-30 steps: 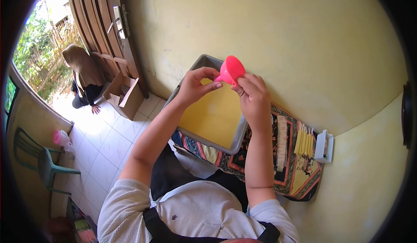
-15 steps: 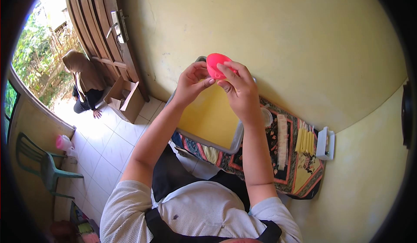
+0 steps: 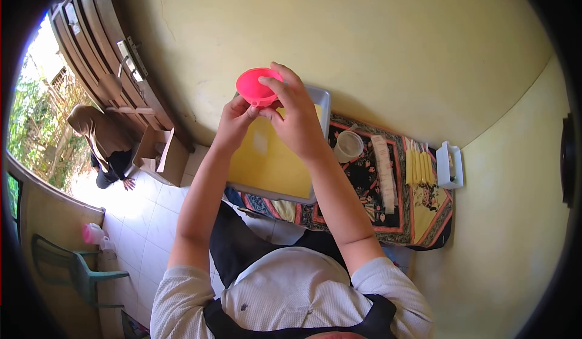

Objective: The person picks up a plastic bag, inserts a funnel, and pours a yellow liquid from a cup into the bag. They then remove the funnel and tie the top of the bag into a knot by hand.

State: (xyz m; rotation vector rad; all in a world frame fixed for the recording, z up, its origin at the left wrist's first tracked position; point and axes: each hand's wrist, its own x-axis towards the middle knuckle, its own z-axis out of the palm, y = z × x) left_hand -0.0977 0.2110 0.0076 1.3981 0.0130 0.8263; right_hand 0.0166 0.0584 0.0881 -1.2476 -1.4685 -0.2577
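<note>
Above the grey basin point(image 3: 325, 106) I hold up a bright pink funnel point(image 3: 257, 84), its wide mouth tilted toward me. My left hand point(image 3: 235, 124) is closed at the lower part of the funnel, with thumb and fingers near its neck. My right hand point(image 3: 297, 118) grips the right side, its index finger reaching over the rim into the cone. The spout is hidden behind my fingers. Beneath both hands, yellow liquid point(image 3: 267, 166) fills much of the basin.
Right of the basin, a patterned cloth point(image 3: 357, 184) bears a clear cup point(image 3: 348, 146), a pale strip point(image 3: 384, 172), several yellow filled tubes point(image 3: 419, 166) and a white holder point(image 3: 450, 164). At left are a person point(image 3: 106, 142), a cardboard box point(image 3: 162, 154) and a green chair point(image 3: 82, 272).
The view has shifted. Both hands and the funnel now appear further left, and the funnel's mouth is turned more toward me. More of the cup shows.
</note>
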